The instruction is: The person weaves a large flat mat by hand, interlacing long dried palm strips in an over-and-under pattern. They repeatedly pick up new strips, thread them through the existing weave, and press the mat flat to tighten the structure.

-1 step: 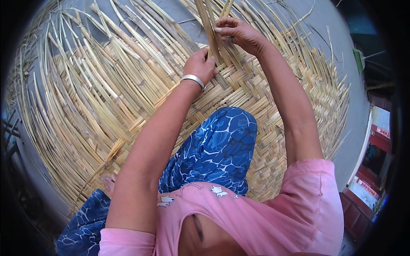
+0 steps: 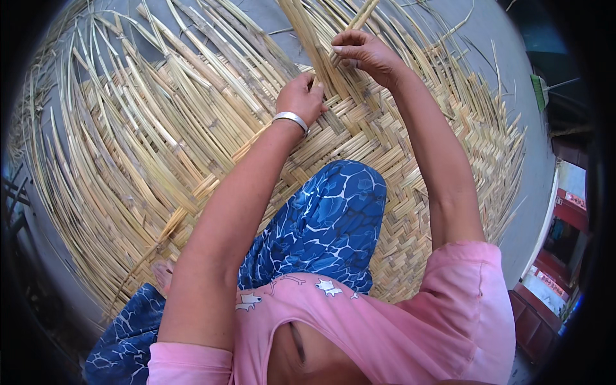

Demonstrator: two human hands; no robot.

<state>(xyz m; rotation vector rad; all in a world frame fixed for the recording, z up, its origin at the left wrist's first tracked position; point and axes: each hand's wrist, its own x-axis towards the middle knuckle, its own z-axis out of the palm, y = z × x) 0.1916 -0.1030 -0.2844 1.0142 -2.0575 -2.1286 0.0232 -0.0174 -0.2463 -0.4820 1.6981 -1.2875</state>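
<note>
A wide woven bamboo mat covers the grey ground under the seated person, loose strips fanning off its unwoven left side. The right hand pinches a raised bundle of strips near the top edge. The left hand, with a silver bangle, presses closed on the weave beside them; its fingertips are hidden. Blue patterned trousers cover the mat's near part.

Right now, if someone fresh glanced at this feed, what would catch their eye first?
Most likely the big woven bamboo mat spread over the grey ground, with loose unwoven strips fanning out to the left. At top centre, the right hand pinches upright strips while the left hand, with a silver bangle, presses the weave. Below them, a knee in bright blue patterned trousers rests on the mat.
</note>
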